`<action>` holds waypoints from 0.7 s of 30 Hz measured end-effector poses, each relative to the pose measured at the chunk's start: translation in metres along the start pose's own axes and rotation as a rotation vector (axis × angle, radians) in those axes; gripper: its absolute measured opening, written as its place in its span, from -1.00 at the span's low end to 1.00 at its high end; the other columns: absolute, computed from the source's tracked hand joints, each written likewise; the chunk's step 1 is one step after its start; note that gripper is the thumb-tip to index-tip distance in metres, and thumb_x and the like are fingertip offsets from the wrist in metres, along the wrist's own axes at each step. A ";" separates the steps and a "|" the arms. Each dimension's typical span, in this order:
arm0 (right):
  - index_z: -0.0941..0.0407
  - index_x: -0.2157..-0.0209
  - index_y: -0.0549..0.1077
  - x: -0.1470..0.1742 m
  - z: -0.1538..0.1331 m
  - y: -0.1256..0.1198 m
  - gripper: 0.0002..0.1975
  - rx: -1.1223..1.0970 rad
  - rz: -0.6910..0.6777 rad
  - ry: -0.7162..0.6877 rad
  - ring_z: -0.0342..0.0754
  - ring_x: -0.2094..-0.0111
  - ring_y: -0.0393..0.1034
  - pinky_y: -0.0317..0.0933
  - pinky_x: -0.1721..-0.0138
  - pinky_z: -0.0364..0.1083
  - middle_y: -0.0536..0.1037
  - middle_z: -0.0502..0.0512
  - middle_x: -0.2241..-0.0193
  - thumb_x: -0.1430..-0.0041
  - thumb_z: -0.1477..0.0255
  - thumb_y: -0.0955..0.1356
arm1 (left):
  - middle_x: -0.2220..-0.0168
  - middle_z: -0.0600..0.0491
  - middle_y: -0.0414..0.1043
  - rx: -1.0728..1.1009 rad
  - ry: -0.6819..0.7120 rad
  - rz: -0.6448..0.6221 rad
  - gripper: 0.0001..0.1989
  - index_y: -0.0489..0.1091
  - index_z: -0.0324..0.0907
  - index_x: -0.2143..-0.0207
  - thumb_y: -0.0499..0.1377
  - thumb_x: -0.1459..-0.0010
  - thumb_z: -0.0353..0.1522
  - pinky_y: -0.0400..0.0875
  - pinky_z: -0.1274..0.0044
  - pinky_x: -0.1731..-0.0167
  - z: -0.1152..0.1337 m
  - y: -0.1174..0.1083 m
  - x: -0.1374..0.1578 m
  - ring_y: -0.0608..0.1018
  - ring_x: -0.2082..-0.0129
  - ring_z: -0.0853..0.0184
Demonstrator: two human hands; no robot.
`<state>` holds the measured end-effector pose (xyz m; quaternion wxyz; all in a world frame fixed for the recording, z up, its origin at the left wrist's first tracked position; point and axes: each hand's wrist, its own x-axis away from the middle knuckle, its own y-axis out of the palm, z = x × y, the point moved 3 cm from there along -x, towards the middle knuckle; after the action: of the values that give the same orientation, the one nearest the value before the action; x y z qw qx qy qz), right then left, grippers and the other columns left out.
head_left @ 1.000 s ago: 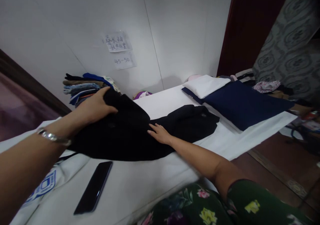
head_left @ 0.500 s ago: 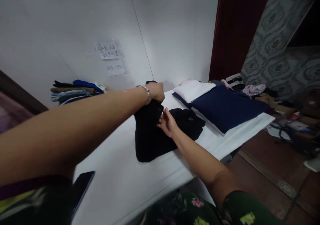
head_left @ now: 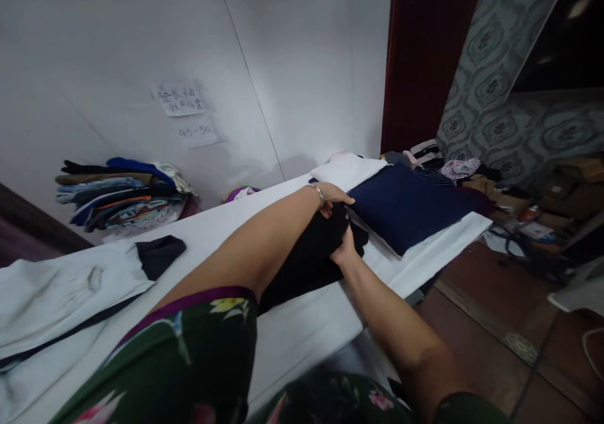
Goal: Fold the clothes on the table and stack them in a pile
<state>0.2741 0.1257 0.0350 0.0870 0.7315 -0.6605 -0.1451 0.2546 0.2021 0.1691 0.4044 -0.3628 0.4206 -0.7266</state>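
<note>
One folded black cloth garment (head_left: pixel 311 257) rests on the white-covered worktop (head_left: pixel 302 339) just beside a flat navy-blue cloth (head_left: pixel 406 204), the garment's upper end gripped by the bare right hand (head_left: pixel 346 249) while the bare left hand (head_left: pixel 334 195) bends over it, fingers curled, its hold impossible to tell

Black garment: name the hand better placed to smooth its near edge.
Likely the right hand: it touches the black garment nearer that edge, while the left hand is on the far side.
</note>
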 end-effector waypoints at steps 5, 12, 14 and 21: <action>0.13 -0.25 0.23 -0.001 0.016 -0.014 -0.13 0.002 0.014 0.015 0.18 -0.11 0.31 0.08 -0.19 0.13 0.51 0.15 -0.02 -0.19 -0.14 -0.08 | -0.16 -0.18 0.33 0.218 -0.028 0.096 -0.39 0.17 -0.23 -0.22 0.00 -0.22 -0.09 0.39 0.42 0.01 -0.062 -0.029 0.046 0.51 -0.01 0.19; 0.17 -0.23 0.25 -0.002 0.000 -0.021 -0.07 -0.063 -0.009 0.112 0.18 -0.12 0.31 0.16 -0.14 0.14 0.47 0.16 -0.07 -0.18 -0.15 -0.15 | -0.33 -0.14 0.03 -0.122 -0.065 0.518 -0.33 0.14 -0.21 -0.25 -0.06 -0.22 -0.02 -0.02 0.27 -0.26 -0.156 0.011 0.149 0.09 -0.32 0.16; 0.18 -0.25 0.22 0.000 -0.007 -0.025 -0.07 -0.010 -0.027 0.134 0.17 -0.12 0.32 0.20 -0.12 0.13 0.47 0.18 -0.07 -0.19 -0.14 -0.17 | -0.36 -0.14 -0.09 -0.213 -0.102 0.457 -0.33 0.08 -0.17 -0.28 -0.10 -0.24 -0.01 -0.09 0.18 -0.27 -0.155 0.034 0.152 -0.03 -0.35 0.13; 0.09 -0.24 0.22 0.007 -0.020 -0.084 -0.37 0.139 0.216 0.181 0.10 -0.03 0.42 0.29 -0.07 0.06 0.49 0.21 -0.05 -0.23 0.08 0.21 | -0.34 -0.19 -0.01 -0.406 -0.019 0.251 -0.25 0.09 -0.09 -0.29 -0.20 -0.20 0.11 -0.19 -0.02 -0.22 -0.118 0.081 0.119 -0.02 -0.34 -0.03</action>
<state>0.3606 0.1267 0.0266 0.1107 0.6706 -0.7332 -0.0224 0.1262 0.1075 0.0727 0.4143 -0.3885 0.5958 -0.5679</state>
